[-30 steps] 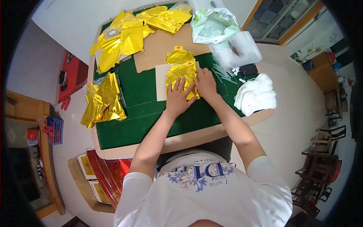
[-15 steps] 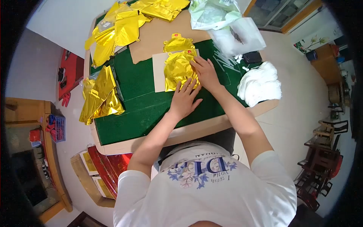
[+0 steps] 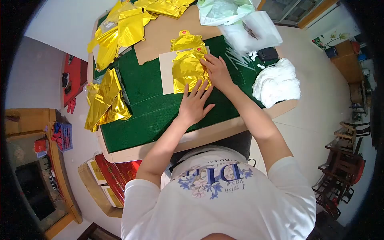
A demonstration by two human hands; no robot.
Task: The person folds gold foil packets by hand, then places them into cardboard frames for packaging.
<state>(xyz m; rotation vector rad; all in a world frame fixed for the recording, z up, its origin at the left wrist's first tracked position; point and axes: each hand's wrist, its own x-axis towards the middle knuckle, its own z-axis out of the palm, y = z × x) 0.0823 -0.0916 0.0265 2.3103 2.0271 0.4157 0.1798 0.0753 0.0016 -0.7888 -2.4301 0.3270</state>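
Observation:
A shiny gold foil piece [image 3: 187,70] lies flat over a pale cardboard sheet [image 3: 166,76] on the green tabletop [image 3: 148,116]. Fingers spread, my left hand [image 3: 194,105] rests its fingertips on the foil's lower edge. My right hand [image 3: 218,73] touches the foil's right edge, its fingers extended and apart. A red dot shows near the top of this foil, and another on the foil part just above it. Neither hand grips anything.
More gold foil [image 3: 108,100] lies at the table's left, with a larger foil pile [image 3: 130,30] at the back left. Plastic bags [image 3: 250,34], thin white sticks [image 3: 239,59], a black case [image 3: 268,54] and a white bundle [image 3: 277,85] sit to the right.
The view has shifted slightly. Both hands stay at nearly the same places on the foil, with no clear change in their pose.

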